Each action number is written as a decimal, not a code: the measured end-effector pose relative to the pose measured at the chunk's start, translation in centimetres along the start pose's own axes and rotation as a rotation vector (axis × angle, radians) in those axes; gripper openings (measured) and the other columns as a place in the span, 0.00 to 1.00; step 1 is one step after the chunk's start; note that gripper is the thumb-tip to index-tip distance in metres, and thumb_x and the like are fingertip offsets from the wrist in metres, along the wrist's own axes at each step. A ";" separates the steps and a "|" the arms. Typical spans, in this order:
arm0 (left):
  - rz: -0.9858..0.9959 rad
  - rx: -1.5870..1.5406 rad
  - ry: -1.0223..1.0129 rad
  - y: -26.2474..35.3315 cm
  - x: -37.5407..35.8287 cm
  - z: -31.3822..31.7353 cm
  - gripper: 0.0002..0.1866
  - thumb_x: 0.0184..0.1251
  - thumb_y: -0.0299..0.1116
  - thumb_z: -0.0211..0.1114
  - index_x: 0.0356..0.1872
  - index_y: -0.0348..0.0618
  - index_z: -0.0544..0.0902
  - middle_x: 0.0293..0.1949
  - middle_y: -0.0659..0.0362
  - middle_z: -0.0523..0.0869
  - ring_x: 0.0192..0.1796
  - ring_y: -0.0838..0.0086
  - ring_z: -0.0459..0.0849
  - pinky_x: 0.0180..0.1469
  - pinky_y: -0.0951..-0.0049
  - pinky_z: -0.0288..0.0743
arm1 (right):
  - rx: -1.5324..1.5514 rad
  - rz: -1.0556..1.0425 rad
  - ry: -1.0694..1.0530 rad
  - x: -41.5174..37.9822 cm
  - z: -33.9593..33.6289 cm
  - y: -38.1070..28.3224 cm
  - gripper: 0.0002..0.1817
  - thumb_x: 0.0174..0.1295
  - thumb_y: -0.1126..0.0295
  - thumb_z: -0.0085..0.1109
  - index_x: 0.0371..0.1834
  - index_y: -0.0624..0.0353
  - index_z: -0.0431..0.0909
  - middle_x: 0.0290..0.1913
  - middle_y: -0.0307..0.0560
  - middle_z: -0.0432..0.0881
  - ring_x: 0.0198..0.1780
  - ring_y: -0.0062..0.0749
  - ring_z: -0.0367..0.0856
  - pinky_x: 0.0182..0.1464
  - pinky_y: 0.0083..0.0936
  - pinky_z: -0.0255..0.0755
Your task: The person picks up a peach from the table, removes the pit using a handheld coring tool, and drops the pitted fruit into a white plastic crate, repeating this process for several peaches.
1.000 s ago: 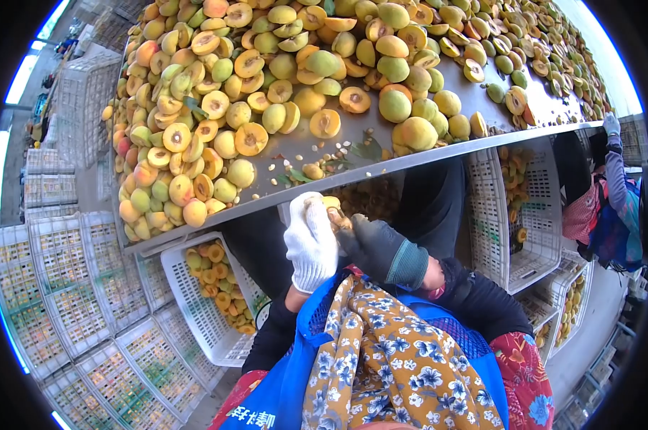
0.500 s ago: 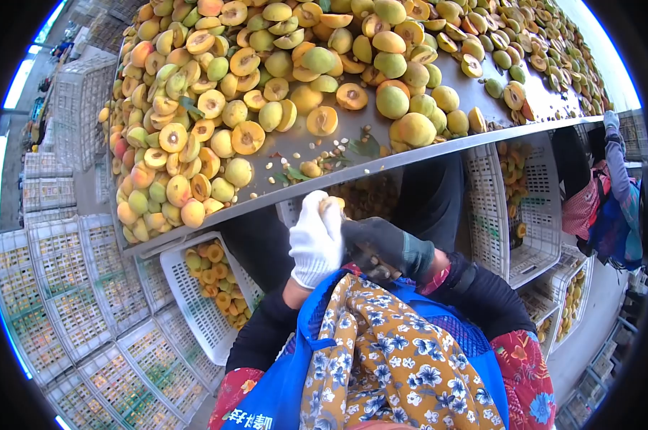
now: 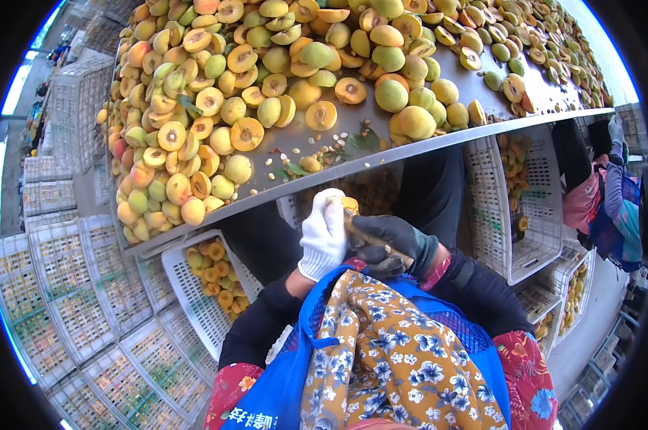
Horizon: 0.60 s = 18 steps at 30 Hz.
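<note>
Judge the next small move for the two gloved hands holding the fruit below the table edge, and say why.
Probably draw the thin wooden-handled tool on through the small yellow-orange apricot to part it. The left hand in the white knit glove has its grip closed on the fruit, the right hand in the dark glove holds the tool against it, and the apricot looks not yet split; halves already lie on the grey metal table.

A metal table [image 3: 438,147] runs across the top of the view, tilted in the frame, and it's loaded with a big heap of apricots [image 3: 216,107], whole ones mixed with cut halves lying face up. Near the front edge there's a bare patch dotted with loose pits [image 3: 317,154] and a few green leaves [image 3: 365,141]. One cut half [image 3: 321,115] sits by itself just behind that scatter.
</note>
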<state>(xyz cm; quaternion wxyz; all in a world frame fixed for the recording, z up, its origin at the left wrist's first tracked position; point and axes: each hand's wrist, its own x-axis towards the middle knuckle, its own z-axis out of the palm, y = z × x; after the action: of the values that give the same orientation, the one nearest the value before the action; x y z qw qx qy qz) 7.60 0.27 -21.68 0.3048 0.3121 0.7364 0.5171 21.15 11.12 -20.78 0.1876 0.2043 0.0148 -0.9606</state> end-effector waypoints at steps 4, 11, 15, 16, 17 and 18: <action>-0.048 -0.184 -0.143 -2.2 0.3 -0.1 0.15 0.83 0.39 0.48 0.54 0.40 0.78 0.42 0.49 0.87 0.43 0.64 0.88 0.49 0.68 0.80 | 0.285 0.048 -0.131 -0.4 -0.6 0.4 0.22 0.79 0.48 0.42 0.46 0.57 0.72 0.16 0.34 0.68 0.11 0.19 0.63 0.14 0.18 0.56; 0.119 -0.261 -0.301 0.0 0.6 -1.3 0.19 0.84 0.43 0.46 0.56 0.40 0.77 0.43 0.52 0.87 0.46 0.70 0.86 0.51 0.71 0.78 | 0.326 0.090 -0.277 -0.5 -1.2 1.1 0.23 0.79 0.47 0.41 0.42 0.57 0.74 0.15 0.34 0.68 0.10 0.21 0.64 0.11 0.15 0.55; 0.132 -0.465 -0.357 -1.3 0.9 -0.8 0.22 0.85 0.47 0.44 0.56 0.39 0.77 0.42 0.54 0.87 0.45 0.71 0.86 0.49 0.73 0.79 | 0.337 0.090 -0.306 -0.7 -0.6 1.1 0.23 0.79 0.49 0.42 0.41 0.59 0.74 0.15 0.35 0.68 0.10 0.19 0.63 0.12 0.14 0.56; 0.107 -0.490 -0.350 -1.0 1.0 -0.8 0.23 0.85 0.48 0.43 0.56 0.38 0.77 0.42 0.54 0.87 0.45 0.72 0.86 0.48 0.74 0.79 | 0.300 0.061 -0.250 -1.0 0.2 1.0 0.23 0.79 0.49 0.42 0.41 0.59 0.73 0.15 0.35 0.68 0.10 0.19 0.63 0.12 0.14 0.56; -0.050 -0.579 -0.290 0.4 0.6 -0.5 0.25 0.85 0.50 0.42 0.55 0.39 0.77 0.42 0.55 0.86 0.41 0.75 0.84 0.44 0.76 0.79 | 0.277 0.015 -0.209 -1.1 1.0 0.8 0.23 0.79 0.49 0.42 0.41 0.60 0.73 0.15 0.35 0.68 0.10 0.20 0.63 0.12 0.14 0.56; -0.149 -0.611 -0.251 0.3 0.8 -0.6 0.24 0.85 0.51 0.42 0.55 0.39 0.77 0.41 0.55 0.86 0.39 0.76 0.84 0.41 0.78 0.78 | 0.253 -0.036 -0.170 -1.3 1.7 0.5 0.24 0.79 0.48 0.41 0.41 0.60 0.73 0.15 0.35 0.68 0.09 0.20 0.63 0.12 0.14 0.56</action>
<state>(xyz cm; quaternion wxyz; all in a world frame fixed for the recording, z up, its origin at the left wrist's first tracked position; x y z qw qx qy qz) 6.71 0.63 -21.36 0.5094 0.2129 0.5250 0.6477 21.82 10.92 -18.64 0.1436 0.1440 -0.1185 -0.9719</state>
